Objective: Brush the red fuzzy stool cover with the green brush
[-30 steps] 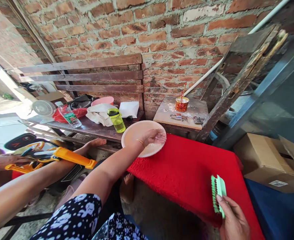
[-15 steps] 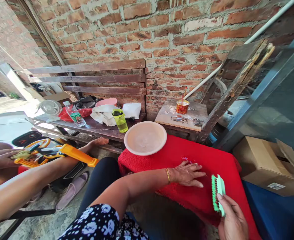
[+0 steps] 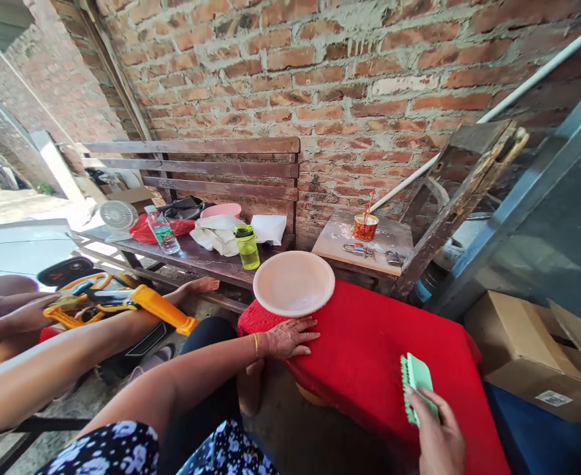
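A red cloth [image 3: 364,343] covers the low surface in front of me. My left hand [image 3: 290,338] lies on its left part with the fingers spread, just below the rim of a pale pink basin [image 3: 294,284]. Nothing is in that hand. My right hand [image 3: 438,422] grips a light green scrub brush [image 3: 419,376] above the right side of the cloth. Its bristles face left, apart from the fabric as far as I can see.
Behind stands a wooden bench [image 3: 211,260] with a green bottle [image 3: 246,247], a water bottle [image 3: 162,232] and a small fan [image 3: 118,216]. A small table [image 3: 330,247] bears an incense cup [image 3: 365,227] and padlocks. On the right is a cardboard box [image 3: 532,356]. Another person's legs [image 3: 97,343] extend at left.
My left hand has slid left across the cloth to beside the basin. The purple-white specks on the cloth no longer show. The brush has turned slightly, still in my right hand.
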A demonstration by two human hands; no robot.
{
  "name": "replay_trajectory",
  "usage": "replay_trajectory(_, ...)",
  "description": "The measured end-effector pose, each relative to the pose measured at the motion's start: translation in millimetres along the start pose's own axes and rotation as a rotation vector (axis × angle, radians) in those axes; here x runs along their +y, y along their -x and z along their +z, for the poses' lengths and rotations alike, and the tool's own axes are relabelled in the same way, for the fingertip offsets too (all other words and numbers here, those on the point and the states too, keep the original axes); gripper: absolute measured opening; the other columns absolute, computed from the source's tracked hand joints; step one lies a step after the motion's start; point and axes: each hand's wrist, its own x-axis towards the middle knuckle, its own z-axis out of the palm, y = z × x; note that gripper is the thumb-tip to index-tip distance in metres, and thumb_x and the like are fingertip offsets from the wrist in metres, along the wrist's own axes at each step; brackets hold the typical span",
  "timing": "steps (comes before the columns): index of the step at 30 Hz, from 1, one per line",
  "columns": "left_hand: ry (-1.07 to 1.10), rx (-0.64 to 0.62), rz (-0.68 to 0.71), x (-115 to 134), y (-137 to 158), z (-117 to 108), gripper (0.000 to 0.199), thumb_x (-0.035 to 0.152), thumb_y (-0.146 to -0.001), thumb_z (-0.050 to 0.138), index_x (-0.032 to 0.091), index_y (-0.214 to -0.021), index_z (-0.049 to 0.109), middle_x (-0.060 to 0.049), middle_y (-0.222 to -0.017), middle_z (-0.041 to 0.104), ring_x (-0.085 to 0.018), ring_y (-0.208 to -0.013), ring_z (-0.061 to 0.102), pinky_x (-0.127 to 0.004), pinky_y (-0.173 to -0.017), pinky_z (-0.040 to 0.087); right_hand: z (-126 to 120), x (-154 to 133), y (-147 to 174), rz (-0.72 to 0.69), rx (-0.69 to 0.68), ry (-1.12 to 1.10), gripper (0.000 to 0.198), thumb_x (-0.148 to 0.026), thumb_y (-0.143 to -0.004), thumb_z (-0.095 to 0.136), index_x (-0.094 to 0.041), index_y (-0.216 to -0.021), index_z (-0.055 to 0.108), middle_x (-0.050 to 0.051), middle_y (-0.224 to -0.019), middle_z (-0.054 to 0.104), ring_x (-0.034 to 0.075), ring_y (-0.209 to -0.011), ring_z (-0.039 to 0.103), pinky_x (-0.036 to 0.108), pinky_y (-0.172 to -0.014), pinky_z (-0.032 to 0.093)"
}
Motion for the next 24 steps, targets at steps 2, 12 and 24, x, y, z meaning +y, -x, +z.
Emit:
replay_trajectory(2,0.003,0.004,0.053,-8.1,13.6,-5.2,0.052,0.050,-0.100,0.050,0.022,-0.144,0.053,-0.016,-0.154,0.044,-0.031,-0.144,0.040,-0.047,-0.117,0.037,27.9,-9.3,10.2,-0.099,-0.034,0.211,0.062,-0.072,-0.060,0.073,-0.020,-0.094,0.071,0.007,-0.087,0.068,0.028,-0.081,0.063,0.040,-0.072,0.051)
replay_trajectory(12,0.012,0.094,0.076,-8.7,19.7,3.1,0.047,0.044,-0.101,0.048,0.017,-0.138,0.059,-0.017,-0.147,0.053,-0.028,-0.139,0.047,-0.045,-0.118,0.036,65.4,-5.2,33.5,-0.502,-0.406,0.593,0.052,-0.066,-0.078,0.051,-0.027,-0.104,0.073,0.008,-0.091,0.062,0.027,-0.081,0.061,0.042,-0.077,0.048)
replay_trajectory(24,0.010,0.140,0.068,-6.8,18.3,5.8,0.046,0.043,-0.099,0.050,0.017,-0.134,0.062,-0.015,-0.146,0.055,-0.027,-0.136,0.050,-0.043,-0.117,0.037,115.0,-38.2,46.0,-0.652,-0.367,0.778,0.046,-0.053,-0.083,0.053,-0.021,-0.111,0.072,0.009,-0.093,0.059,0.026,-0.083,0.059,0.038,-0.075,0.047)
